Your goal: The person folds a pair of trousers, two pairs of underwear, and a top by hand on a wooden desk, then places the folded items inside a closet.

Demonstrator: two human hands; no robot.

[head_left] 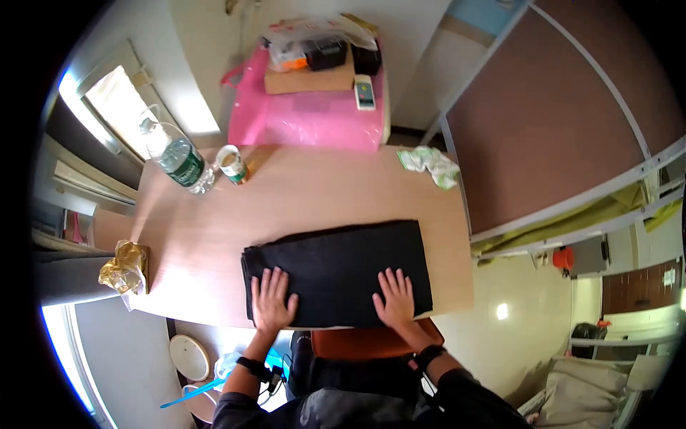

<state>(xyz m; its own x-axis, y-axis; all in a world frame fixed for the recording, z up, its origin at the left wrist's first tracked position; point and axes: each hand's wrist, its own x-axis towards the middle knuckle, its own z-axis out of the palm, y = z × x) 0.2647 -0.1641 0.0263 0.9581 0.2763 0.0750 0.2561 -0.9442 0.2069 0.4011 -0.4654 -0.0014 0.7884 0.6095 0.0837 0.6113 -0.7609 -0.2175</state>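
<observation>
A folded black cloth [339, 261] lies flat in a wide rectangle along the near edge of the wooden table [314, 193]. My left hand [271, 300] rests palm down on its left end, fingers stretched and pointing away from me. On the right end lies my right hand [395, 300], also flat with the fingers spread. Neither hand grips the cloth. Whether it is a garment or a plain piece of fabric cannot be made out.
At the back left stand a large water bottle [182, 161] and a paper cup [232, 164]. Crumpled gold wrapping [125, 268] sits at the left edge. A green-white rag [432, 166] lies back right. Beyond is a pink-covered surface [307, 121] with a phone [364, 93].
</observation>
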